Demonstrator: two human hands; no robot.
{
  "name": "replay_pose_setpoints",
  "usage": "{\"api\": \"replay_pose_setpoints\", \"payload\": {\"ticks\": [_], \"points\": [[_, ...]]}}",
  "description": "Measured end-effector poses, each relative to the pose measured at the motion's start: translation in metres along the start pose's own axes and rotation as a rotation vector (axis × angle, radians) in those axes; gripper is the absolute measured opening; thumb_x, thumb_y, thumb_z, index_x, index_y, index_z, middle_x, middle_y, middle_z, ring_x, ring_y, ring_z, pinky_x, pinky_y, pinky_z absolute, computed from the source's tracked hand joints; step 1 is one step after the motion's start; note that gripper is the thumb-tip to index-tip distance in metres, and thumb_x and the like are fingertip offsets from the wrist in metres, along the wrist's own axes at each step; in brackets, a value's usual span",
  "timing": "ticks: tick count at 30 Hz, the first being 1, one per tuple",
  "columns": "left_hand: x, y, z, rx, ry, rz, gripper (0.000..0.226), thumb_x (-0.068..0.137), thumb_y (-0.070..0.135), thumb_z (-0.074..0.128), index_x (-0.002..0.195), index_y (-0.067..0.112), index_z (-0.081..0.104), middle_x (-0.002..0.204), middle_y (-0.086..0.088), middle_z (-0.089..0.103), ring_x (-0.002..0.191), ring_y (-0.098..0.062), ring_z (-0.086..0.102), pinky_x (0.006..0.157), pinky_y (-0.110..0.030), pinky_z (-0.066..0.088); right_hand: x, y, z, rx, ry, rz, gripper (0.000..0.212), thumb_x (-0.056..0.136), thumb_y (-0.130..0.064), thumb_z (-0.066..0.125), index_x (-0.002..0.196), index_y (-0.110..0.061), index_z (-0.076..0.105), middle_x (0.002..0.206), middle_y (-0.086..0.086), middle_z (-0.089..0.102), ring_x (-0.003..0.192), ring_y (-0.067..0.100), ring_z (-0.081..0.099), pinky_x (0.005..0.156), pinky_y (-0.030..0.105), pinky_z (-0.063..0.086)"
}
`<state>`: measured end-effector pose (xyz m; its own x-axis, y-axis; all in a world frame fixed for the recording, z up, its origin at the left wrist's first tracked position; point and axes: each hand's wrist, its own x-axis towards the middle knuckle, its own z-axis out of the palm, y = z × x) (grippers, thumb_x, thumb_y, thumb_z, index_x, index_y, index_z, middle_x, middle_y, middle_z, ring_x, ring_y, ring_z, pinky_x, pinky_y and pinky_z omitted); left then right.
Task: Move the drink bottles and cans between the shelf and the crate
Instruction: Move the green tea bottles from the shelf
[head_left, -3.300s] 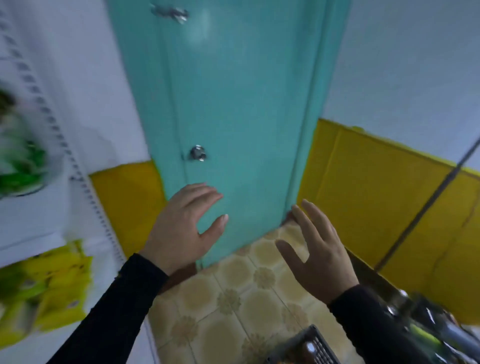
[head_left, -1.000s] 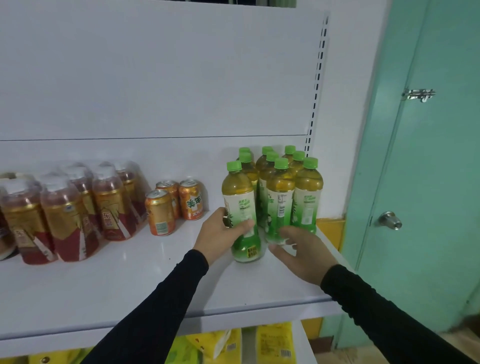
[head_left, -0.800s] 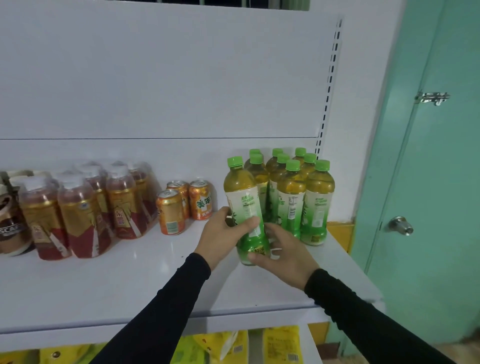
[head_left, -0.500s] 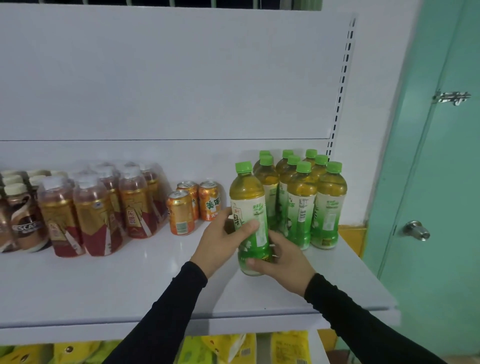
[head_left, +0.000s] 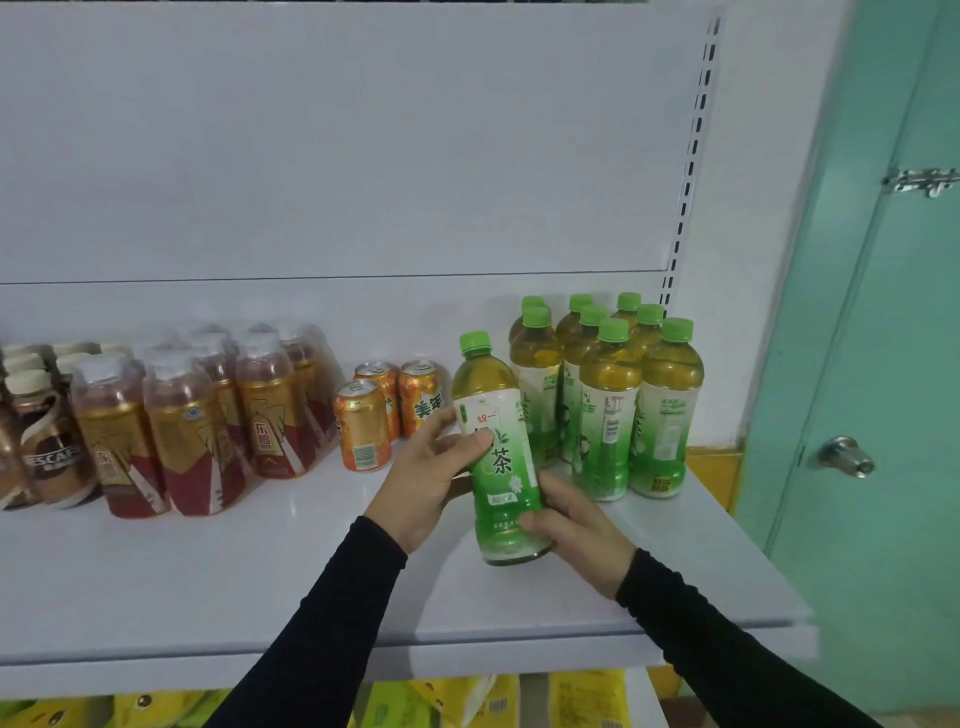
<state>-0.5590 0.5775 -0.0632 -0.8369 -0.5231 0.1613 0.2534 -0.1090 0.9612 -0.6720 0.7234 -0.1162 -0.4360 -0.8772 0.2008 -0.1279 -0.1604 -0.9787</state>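
A green tea bottle (head_left: 498, 447) with a green cap is held just above the white shelf (head_left: 208, 587), tilted slightly. My left hand (head_left: 431, 473) grips its middle from the left, thumb across the label. My right hand (head_left: 576, 525) grips its lower part from the right. Behind it several more green tea bottles (head_left: 613, 395) stand in a tight group at the shelf's right end. Three orange cans (head_left: 363, 426) stand to the left of the held bottle. No crate is in view.
Shrink-wrapped packs of red and gold bottles (head_left: 208, 415) and brown coffee bottles (head_left: 41, 441) fill the shelf's left side. Yellow packets (head_left: 587, 701) lie on the shelf below. A teal door (head_left: 872, 364) with a metal knob stands right of the shelf.
My view swung from the door to the shelf. Both hands took hold of the front green tea bottle, drew it away from the group toward me and turned its label to face me.
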Motion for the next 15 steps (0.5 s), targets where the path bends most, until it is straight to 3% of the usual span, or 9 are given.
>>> {"api": "replay_pose_setpoints", "payload": {"ticks": [3,5,7,10,13,15], "points": [[0.0,-0.002,0.0,-0.033,0.016,0.041,0.047,0.076,0.017,0.073,0.121,0.011,0.061,0.107,-0.013,0.075,0.09,-0.025,0.074,0.072,-0.034,0.06,0.003,-0.009,0.001,-0.074,-0.017,-0.024,0.062,0.08,-0.029,0.071,0.137,-0.016,0.051,0.126,0.0,0.068,0.117,0.019,0.064,0.094,0.03,0.053],[0.0,-0.005,0.002,-0.037,0.045,0.067,0.053,0.074,0.014,0.076,0.125,0.011,0.06,0.108,-0.014,0.074,0.093,-0.028,0.074,0.072,-0.034,0.06,0.006,-0.013,0.002,-0.235,-0.024,-0.048,0.069,0.078,-0.042,0.076,0.139,-0.024,0.048,0.124,-0.008,0.067,0.115,0.01,0.064,0.093,0.025,0.052],[0.003,-0.006,0.003,-0.043,0.075,0.098,0.062,0.071,0.013,0.078,0.13,0.014,0.058,0.108,-0.015,0.074,0.095,-0.029,0.074,0.073,-0.035,0.06,0.009,-0.012,0.003,-0.351,0.021,-0.065,0.079,0.067,-0.051,0.082,0.137,-0.034,0.049,0.123,-0.013,0.066,0.112,0.006,0.062,0.094,0.027,0.052],[0.007,-0.009,0.004,-0.044,0.096,0.127,0.072,0.066,0.013,0.082,0.134,0.017,0.056,0.11,-0.017,0.072,0.102,-0.032,0.071,0.077,-0.037,0.061,0.009,-0.003,0.001,-0.34,0.114,-0.072,0.082,0.059,-0.049,0.089,0.132,-0.044,0.051,0.121,-0.012,0.066,0.111,0.011,0.063,0.097,0.037,0.053],[0.009,-0.012,0.003,0.0,0.077,0.144,0.074,0.067,0.017,0.092,0.133,0.018,0.057,0.115,-0.016,0.071,0.111,-0.035,0.067,0.088,-0.044,0.059,0.009,0.007,-0.002,-0.196,0.16,-0.055,0.087,0.057,-0.034,0.092,0.134,-0.028,0.052,0.119,0.003,0.069,0.11,0.02,0.067,0.096,0.044,0.055],[0.01,-0.011,0.003,-0.005,0.061,0.159,0.068,0.07,0.022,0.089,0.131,0.02,0.058,0.115,-0.014,0.072,0.107,-0.03,0.069,0.087,-0.043,0.059,0.008,0.009,-0.005,-0.146,0.161,-0.069,0.083,0.064,-0.016,0.092,0.136,-0.016,0.05,0.116,0.006,0.071,0.109,0.021,0.068,0.094,0.039,0.056]]}}
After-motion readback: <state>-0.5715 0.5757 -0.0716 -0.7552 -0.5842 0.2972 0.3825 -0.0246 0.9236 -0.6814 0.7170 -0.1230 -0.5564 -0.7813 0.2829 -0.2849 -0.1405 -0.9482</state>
